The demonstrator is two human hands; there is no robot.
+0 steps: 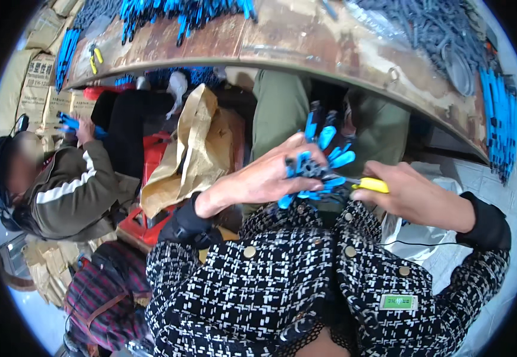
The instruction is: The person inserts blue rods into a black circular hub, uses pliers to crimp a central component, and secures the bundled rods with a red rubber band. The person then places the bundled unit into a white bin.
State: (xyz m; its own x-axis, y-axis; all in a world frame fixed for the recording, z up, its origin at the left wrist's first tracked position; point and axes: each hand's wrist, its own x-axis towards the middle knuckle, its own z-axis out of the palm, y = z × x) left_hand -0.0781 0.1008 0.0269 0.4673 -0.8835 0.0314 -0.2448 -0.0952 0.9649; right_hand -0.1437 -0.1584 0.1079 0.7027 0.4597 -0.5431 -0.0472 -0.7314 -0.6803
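The left hand (279,171) has a tight grip on a bunch of blue sticks (340,159) over the lap (273,119), and the right hand (406,188) has its grip closed on a yellow tool (374,185) pointing at them.

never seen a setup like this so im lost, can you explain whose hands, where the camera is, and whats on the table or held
There is no machine here, just a person's two bare hands. The single picture comes from a wide fisheye camera on that person's head, looking down, so straight edges bend near the rim. In the grip of the left hand is a bundle of slim blue-and-black pieces. The right hand holds a small yellow-handled tool, its tip close to the bundle. On the worn brown tabletop lie a heap of blue-and-black strips, a pile of dark grey strips and another yellow-handled tool. At the left, a co-worker in a brown jacket holds long blue pieces too.
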